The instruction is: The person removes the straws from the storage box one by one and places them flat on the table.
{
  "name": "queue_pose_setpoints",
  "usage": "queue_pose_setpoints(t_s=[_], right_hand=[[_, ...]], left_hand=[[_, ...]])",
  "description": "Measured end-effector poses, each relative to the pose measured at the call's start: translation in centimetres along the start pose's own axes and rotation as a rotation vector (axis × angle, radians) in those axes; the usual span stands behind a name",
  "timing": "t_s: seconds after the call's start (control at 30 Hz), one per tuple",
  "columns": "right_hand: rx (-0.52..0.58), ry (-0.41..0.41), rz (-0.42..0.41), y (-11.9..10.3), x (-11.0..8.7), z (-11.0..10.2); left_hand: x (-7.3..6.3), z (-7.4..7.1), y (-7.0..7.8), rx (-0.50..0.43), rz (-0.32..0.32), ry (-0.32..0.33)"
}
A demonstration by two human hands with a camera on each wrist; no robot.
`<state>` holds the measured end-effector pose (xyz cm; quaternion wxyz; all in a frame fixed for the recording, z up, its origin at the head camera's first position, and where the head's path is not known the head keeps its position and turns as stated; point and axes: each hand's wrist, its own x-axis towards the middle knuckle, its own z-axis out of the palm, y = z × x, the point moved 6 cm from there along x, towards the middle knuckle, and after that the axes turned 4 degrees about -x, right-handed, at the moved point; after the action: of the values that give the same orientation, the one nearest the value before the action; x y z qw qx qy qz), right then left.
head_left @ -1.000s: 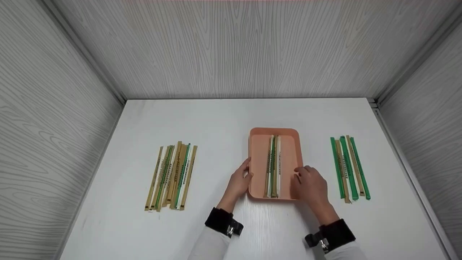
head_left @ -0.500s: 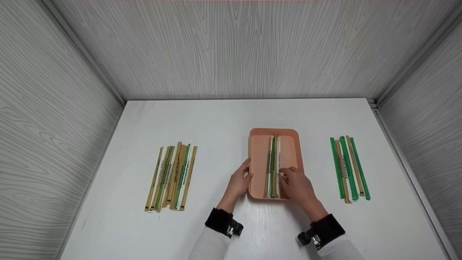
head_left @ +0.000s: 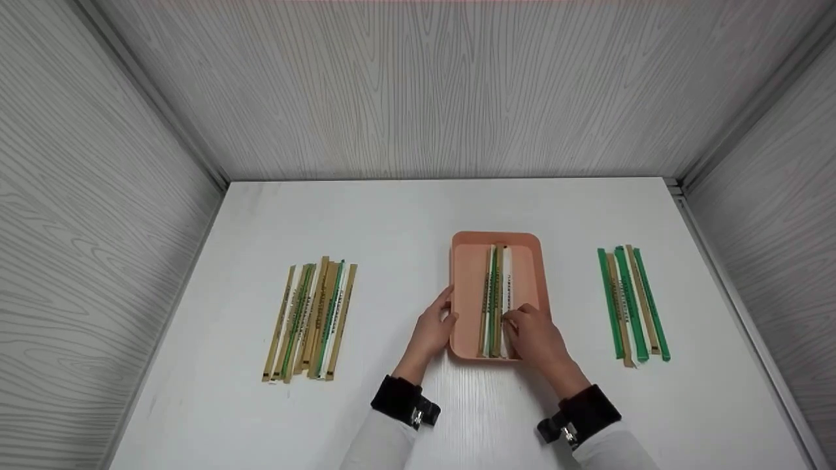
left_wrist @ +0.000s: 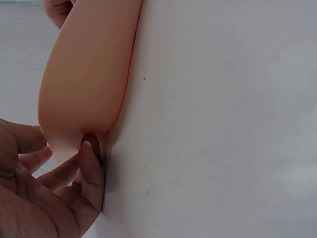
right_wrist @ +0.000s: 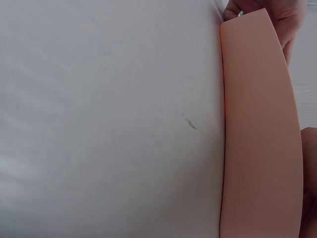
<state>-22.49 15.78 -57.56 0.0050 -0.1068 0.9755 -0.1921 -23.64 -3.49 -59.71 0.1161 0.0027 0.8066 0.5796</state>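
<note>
A shallow pink tray [head_left: 467,294] lies right of the table's middle, its long side running away from me. Several slim paper-wrapped straws [head_left: 490,294] in brown, green and white lie lengthwise inside. My left hand [head_left: 434,326] holds the tray's left side; the left wrist view shows its fingers [left_wrist: 91,163] against the outer wall. Over the tray's right half, my right hand [head_left: 539,343] pinches the white wrapped straw [head_left: 509,271] at the right of the row. In the right wrist view, the tray's wall [right_wrist: 260,129] hides that pinch.
On the left of the white table [head_left: 392,222], several brown, green and white wrapped straws [head_left: 319,307] lie in a bunch. A smaller row of wrapped straws [head_left: 626,287] lies right of the tray. Grey wood-grain panels [head_left: 418,91] enclose the back and sides.
My right hand has moved left from the tray's right rim to the row and taken hold of the white straw, which sits slightly further right. The left hand has stayed put.
</note>
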Motion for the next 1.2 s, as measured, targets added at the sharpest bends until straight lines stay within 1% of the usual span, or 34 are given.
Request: queue_pose_setpoints(t_s=[0.2, 0.4, 0.5, 0.77, 1.0, 1.2], right_hand=[[-0.019, 0.032, -0.006, 0.03, -0.12, -0.22], [-0.052, 0.109, 0.001, 0.21, -0.22, -0.39], [-0.049, 0.132, 0.002, 0.25, -0.23, -0.44], [-0.038, 0.143, 0.006, 0.10, -0.32, -0.59], [-0.015, 0.166, -0.017, 0.08, -0.11, -0.43], [0.019, 0.177, 0.037, 0.26, -0.26, -0.83]], left_hand=[[-0.04, -0.03, 0.03, -0.001, -0.007, 0.001], [0.01, -0.02, 0.18, 0.002, -0.003, 0.000], [0.04, -0.01, 0.17, 0.009, -0.002, -0.001], [-0.06, -0.07, 0.25, 0.017, 0.005, 0.006], [-0.12, -0.10, 0.29, 0.023, -0.002, 0.011], [-0.06, -0.02, 0.29, 0.020, -0.009, 0.012]])
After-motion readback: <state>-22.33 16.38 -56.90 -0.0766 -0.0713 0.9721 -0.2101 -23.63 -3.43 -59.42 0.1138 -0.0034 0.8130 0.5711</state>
